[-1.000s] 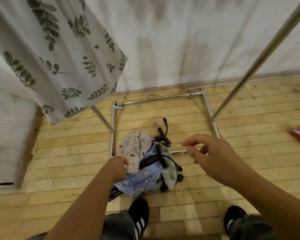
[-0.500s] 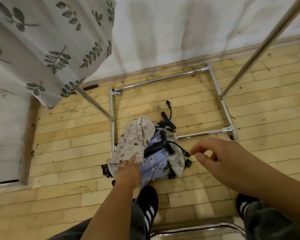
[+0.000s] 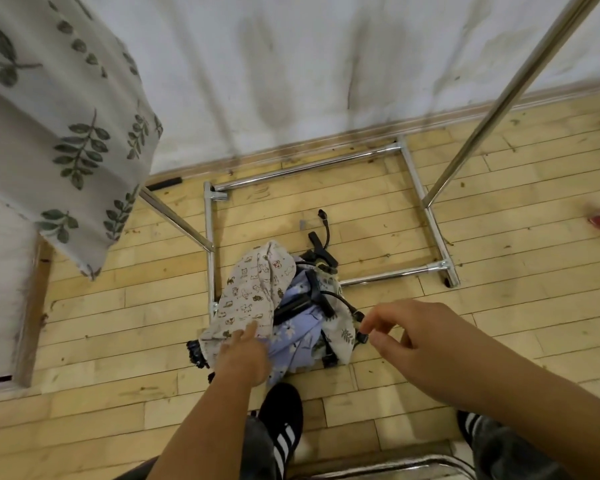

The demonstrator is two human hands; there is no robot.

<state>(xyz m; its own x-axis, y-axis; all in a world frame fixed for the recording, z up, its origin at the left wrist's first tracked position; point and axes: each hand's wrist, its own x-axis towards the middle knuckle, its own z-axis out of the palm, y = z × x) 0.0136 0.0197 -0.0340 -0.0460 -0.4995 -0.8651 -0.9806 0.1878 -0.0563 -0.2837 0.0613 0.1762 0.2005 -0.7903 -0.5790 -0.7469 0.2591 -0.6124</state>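
Pale wooden floorboards (image 3: 499, 341) carry a small heap of clothes, which lies at the near left corner of a chrome clothes-rack base (image 3: 426, 209) and just ahead of a black striped shoe (image 3: 281, 414). On top of the heap sits a beige cat-print garment (image 3: 253, 296), with a lilac garment (image 3: 295, 337) under it and black hangers (image 3: 321, 251) tangled through both. The left hand (image 3: 243, 355) rests on the near edge of the beige garment. Its forefinger lies straight along the cloth, and the other fingers are hidden under the back of the hand, so I cannot tell whether they grip. The right hand (image 3: 406, 330) hovers at the heap's right side, with the thumb and forefinger bent toward each other around a black hanger clip (image 3: 362, 337) and the remaining fingers loosely curled. Whether the clip is actually pinched cannot be told. A leaf-print cloth (image 3: 77, 140) hangs at the upper left.
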